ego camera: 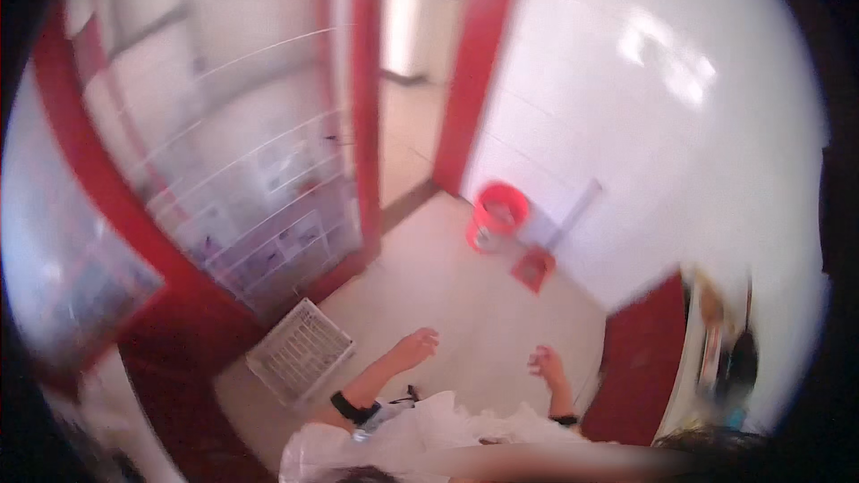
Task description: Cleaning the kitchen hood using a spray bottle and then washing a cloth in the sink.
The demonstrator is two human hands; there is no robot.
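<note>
My left hand (pixel 417 347) hangs over the light tiled floor (pixel 463 295), holding nothing, its fingers loosely bent and apart. Farther right, my right hand (pixel 547 363) is also bare, with curled fingers that do not touch one another. A black band circles each forearm. A white slatted plastic basket (pixel 300 349) lies on the floor to the left, apart from my left hand. Ahead of my right hand, a red dustpan (pixel 535 268) with a long handle leans near the wall, and a red bucket (pixel 502 209) stands beyond it; its contents are blurred.
A red-framed glass door (pixel 366 147) borders a narrow doorway (pixel 409 127) ahead. At right rises a white wall (pixel 604 114). A dark red cabinet side (pixel 637 362) stands near my right arm, with blurred utensils (pixel 738 362) past it. Red-framed glass panels (pixel 268 147) line the left.
</note>
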